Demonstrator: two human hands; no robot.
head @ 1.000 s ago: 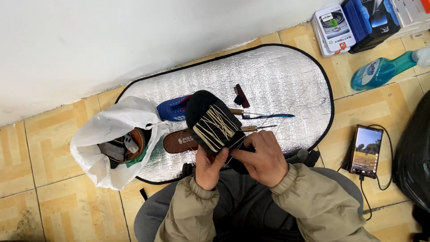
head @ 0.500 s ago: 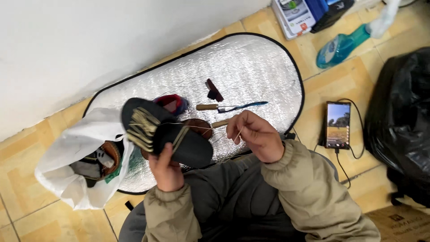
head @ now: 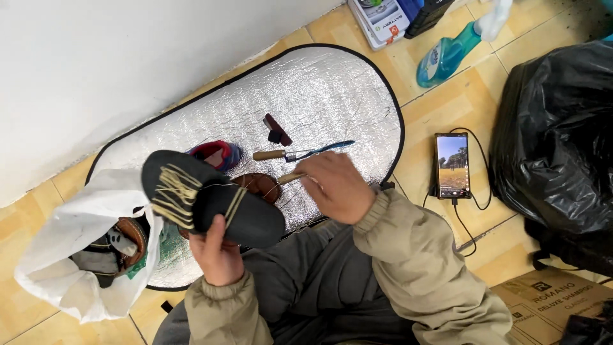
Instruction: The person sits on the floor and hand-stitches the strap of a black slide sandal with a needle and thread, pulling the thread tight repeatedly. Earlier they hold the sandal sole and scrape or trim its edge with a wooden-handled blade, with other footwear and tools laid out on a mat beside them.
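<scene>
Centrally, a black rubbery sandal (head: 214, 201), sole up, with pale cream stitching along its edge, sits over the near-left edge of a crinkled oval silver foil mat (head: 319, 89). Left hand (head: 217, 259) clasps the sandal from below, thumb on the sole. Right hand (head: 335, 185) is closed around a wooden-handled tool (head: 290, 178), above the mat's near edge. On the mat: a second wooden-handled awl (head: 300, 154) with bluish metal blade, a small dark red block (head: 276, 130), a brown leather piece (head: 258, 185). Left of the mat, a white plastic bag (head: 70, 249) of shoes; right of it, a lit phone (head: 452, 165), black bin bag (head: 562, 140), teal spray bottle (head: 450, 54).
</scene>
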